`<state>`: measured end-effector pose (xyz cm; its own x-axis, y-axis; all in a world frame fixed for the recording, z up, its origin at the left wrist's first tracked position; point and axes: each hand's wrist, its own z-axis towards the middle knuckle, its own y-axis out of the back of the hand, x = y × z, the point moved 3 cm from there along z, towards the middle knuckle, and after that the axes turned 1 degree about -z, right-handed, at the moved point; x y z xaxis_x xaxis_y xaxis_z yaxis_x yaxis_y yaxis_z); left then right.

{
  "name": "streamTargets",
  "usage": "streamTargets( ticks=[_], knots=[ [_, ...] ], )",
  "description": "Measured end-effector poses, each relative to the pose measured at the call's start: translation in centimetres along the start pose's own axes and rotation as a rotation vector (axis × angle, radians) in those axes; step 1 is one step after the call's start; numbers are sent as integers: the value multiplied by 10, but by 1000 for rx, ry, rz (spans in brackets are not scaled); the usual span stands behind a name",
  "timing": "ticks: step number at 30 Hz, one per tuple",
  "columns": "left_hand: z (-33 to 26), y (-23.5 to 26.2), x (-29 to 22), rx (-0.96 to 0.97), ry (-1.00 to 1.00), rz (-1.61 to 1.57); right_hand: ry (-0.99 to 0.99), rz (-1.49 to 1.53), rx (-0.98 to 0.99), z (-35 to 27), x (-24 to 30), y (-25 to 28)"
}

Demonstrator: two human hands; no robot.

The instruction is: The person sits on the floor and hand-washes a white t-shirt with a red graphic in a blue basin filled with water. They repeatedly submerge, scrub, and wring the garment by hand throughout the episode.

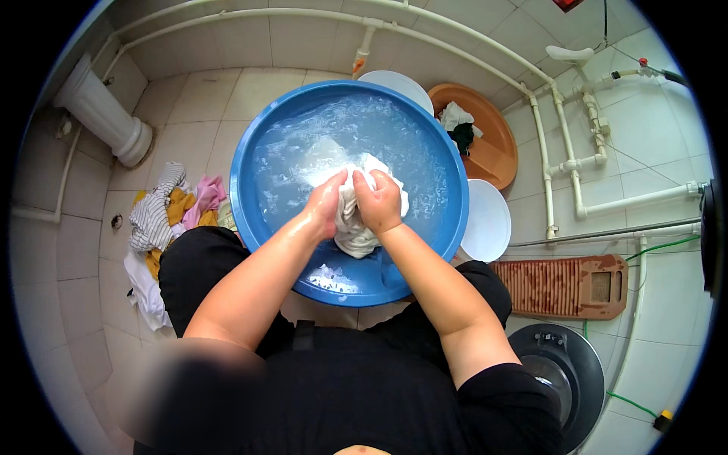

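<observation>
Both hands, left hand (326,203) and right hand (378,201), are clamped tight around a soaked white cloth garment (355,220) bunched over the middle of the big round blue plastic basin (250,220) of soapy water, looks soft, heavy and slippery, so I'd grab the thick bunched part.

- Bright, even daylight fills the tiled room, with soft shadows only.
- White glare sparkles on the soapy water in the blue basin (258,227).
- Fisheye bending curves the wall pipes (547,144); the corners are black.
- A blurred patch sits at the lower left.
</observation>
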<state>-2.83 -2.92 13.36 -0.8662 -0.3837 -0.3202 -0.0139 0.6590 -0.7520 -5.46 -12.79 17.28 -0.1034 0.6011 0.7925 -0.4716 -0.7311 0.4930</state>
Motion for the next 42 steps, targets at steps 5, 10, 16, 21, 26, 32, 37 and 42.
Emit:
streamTargets(
  ticks=[5, 10, 16, 21, 26, 32, 37, 42],
  knots=[
    [-14, -2, -15, 240, 74, 1205, -347, 350, 17, 34, -56, 20],
    [-45, -32, -14, 349, 25, 1861, -352, -606, 296, 28, -104, 28],
    [-21, -13, -26, 21, -281, 1512, -589, 82, 478, 17, -107, 19],
    [-22, -9, -52, -171, -1123, 1576, -291, 302, 727, 44, 9, 43],
    [-42, -41, -53, 204, -484, 1695, -215, 375, 581, 57, 13, 73],
    [-20, -6, -46, -24, -71, 1218, -434, -157, 119, 32, -153, 55],
    [-6, 18, -41, -177, -180, 1331, -645, -298, 566, -14, -160, 26],
    [15, 25, -37, -144, -628, 1350, -485, -307, 459, -8, -188, 24]
  ],
)
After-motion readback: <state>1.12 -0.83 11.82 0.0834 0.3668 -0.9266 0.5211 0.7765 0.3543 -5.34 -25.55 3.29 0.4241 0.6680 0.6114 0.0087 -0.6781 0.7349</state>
